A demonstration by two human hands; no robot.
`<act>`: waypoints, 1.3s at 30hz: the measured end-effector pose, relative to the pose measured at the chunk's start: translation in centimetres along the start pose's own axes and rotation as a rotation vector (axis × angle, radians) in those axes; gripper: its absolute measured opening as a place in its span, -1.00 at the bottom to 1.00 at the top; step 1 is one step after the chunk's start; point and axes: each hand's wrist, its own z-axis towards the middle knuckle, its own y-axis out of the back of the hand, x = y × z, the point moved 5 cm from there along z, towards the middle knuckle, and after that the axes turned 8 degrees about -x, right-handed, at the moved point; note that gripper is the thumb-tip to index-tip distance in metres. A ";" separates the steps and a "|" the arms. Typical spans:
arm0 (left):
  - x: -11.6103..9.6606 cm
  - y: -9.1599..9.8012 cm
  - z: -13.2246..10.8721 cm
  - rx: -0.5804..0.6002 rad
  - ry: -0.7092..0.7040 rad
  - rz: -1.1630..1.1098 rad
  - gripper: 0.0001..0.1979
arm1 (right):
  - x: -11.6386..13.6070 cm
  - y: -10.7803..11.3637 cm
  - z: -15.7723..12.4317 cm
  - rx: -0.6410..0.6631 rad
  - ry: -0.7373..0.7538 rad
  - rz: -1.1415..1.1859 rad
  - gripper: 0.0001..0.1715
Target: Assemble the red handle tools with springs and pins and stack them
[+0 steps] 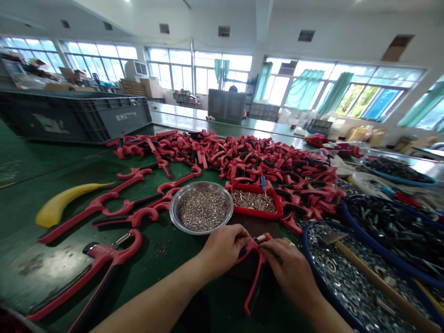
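Both hands are on a red and black plier-like tool (pixel 255 282) low in the centre, one handle pointing down toward me. My left hand (pixel 227 247) has its fingers closed on the tool's left side. My right hand (pixel 286 263) pinches its right side, near a small metal spring (pixel 260 238). Just beyond my left hand stands a steel bowl (pixel 174 217) of small metal pins. Beside it, a red tray (pixel 256 214) holds more pins and a blue-handled screwdriver (pixel 263 183). An assembled tool (pixel 113 254) with a spring lies at the left.
Red and black handles (pixel 222 155) are heaped across the back. A banana (pixel 62 203) and a grey crate (pixel 118 118) are at the left. At the right, a blue-rimmed basin (pixel 307 240) holds metal parts and a hammer (pixel 374 275), with more dark parts in another basin (pixel 352 222).
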 end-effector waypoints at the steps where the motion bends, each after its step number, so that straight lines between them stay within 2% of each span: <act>1: 0.0 0.1 0.0 0.003 -0.008 0.028 -0.82 | 0.0 -0.1 0.1 0.005 -0.004 -0.006 -0.80; 9: -0.3 0.3 -0.2 -0.012 -0.085 0.281 -0.84 | 0.2 -0.5 0.1 0.011 0.032 -0.170 -0.81; 15: -0.5 -0.1 -0.4 -0.028 -0.166 0.428 -0.82 | 1.7 -0.6 -0.1 -0.023 0.170 -0.477 -0.80; 20: -1.1 0.0 -0.7 -0.053 -0.210 0.524 -0.79 | 3.3 -1.1 -0.3 0.021 0.342 -0.679 -0.67; 24: -1.2 -0.4 -0.8 -0.064 -0.233 0.524 -0.81 | 3.3 -1.0 -1.0 0.049 0.425 -0.641 -0.54; 29: -1.7 -1.2 -0.3 -0.052 -0.273 0.462 -0.81 | 1.7 -0.5 -2.6 0.089 0.332 -0.490 -0.38; 36: -2.3 -2.1 0.3 0.016 -0.280 0.566 -0.82 | 0.3 -0.1 -3.9 0.078 0.234 -0.205 -0.44; 39: -2.3 -2.2 0.4 0.012 -0.225 0.608 -0.82 | -0.2 0.3 -4.0 0.099 0.193 -0.120 -0.47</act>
